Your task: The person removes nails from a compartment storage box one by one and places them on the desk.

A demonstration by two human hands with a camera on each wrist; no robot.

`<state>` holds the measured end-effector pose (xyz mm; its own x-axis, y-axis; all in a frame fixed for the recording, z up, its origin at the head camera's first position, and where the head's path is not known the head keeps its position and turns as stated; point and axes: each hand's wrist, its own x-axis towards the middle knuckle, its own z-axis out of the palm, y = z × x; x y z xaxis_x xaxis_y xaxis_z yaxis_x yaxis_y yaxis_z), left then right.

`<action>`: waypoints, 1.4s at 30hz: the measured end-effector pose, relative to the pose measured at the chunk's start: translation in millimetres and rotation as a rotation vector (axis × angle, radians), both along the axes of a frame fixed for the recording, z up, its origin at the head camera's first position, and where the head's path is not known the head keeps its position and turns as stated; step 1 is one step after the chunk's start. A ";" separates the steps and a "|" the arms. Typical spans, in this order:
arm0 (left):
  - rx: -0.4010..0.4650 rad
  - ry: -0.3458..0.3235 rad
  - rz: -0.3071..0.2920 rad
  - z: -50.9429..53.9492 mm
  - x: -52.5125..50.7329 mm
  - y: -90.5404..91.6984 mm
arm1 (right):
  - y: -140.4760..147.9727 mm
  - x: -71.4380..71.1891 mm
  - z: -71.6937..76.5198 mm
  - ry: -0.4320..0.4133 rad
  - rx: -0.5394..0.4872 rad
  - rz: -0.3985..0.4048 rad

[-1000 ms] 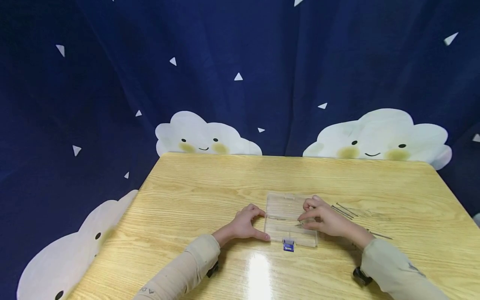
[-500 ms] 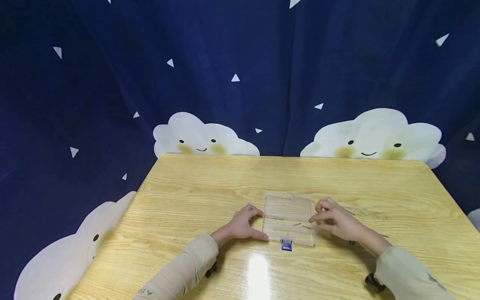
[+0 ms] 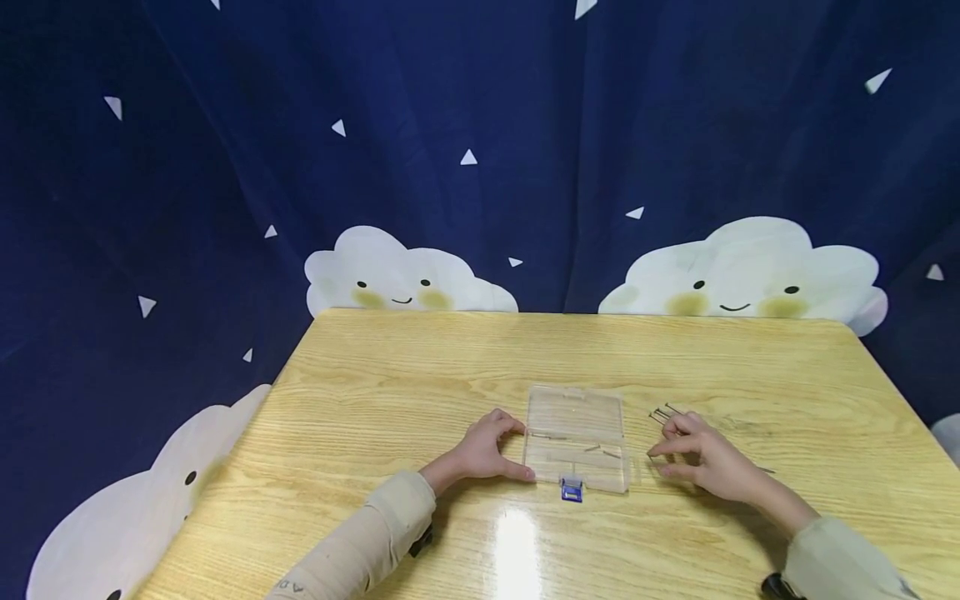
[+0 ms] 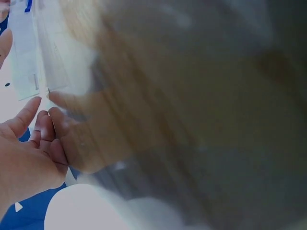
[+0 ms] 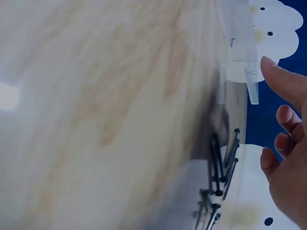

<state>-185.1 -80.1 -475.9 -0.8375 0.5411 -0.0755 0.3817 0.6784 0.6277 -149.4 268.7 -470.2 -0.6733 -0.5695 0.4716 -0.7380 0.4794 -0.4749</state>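
A clear plastic box [image 3: 574, 412] lies unfolded on the table, its blue latch [image 3: 572, 490] at the front. Two short nail-like pieces [image 3: 611, 454] lie in its front half. My left hand [image 3: 483, 447] touches the box's left side, thumb at the front corner and fingers farther back; the left wrist view also shows this hand [image 4: 29, 158] at the box edge. To the right of the box, my right hand [image 3: 701, 457] hovers low over the table. In the right wrist view, its thumb and fingers stand apart, with nothing seen between them. Several long nails [image 3: 660, 412] lie beside it, partly hidden.
The wooden table [image 3: 420, 358] extends around the box on all sides. Behind it hangs a dark blue curtain [image 3: 420, 167] printed with clouds and white triangles. One more nail tip [image 3: 766, 471] shows right of my right wrist.
My right hand has moved from over the box to the right, toward the long nails. Short pieces now show in the box where that hand was. My left hand stays at the box.
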 end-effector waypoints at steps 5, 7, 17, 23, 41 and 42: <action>0.053 0.010 0.008 -0.9 0.0 -0.8 | 2.1 5.1 -7.5 -0.047 -0.007 -0.007; 0.079 0.017 -0.002 -1.6 -0.3 -1.2 | 1.9 6.6 -10.1 -0.061 0.002 -0.008; 0.078 0.056 -0.035 -0.9 0.8 -1.6 | 2.6 8.3 -16.0 -0.056 0.074 -0.047; 0.088 0.069 -0.035 0.1 1.2 -2.5 | 0.1 6.4 -11.3 -0.026 0.029 -0.055; 0.087 0.083 -0.036 -0.2 0.0 -2.1 | -30.7 -32.0 8.9 0.005 0.042 0.023; 0.085 0.083 -0.036 -0.2 -0.1 -2.0 | -32.9 -33.2 9.1 -0.008 0.053 0.022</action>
<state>-185.1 -82.2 -476.2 -0.8188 0.5726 0.0410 0.4583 0.6089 0.6475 -182.6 235.8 -461.1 -0.6642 -0.6080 0.4349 -0.7447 0.4877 -0.4556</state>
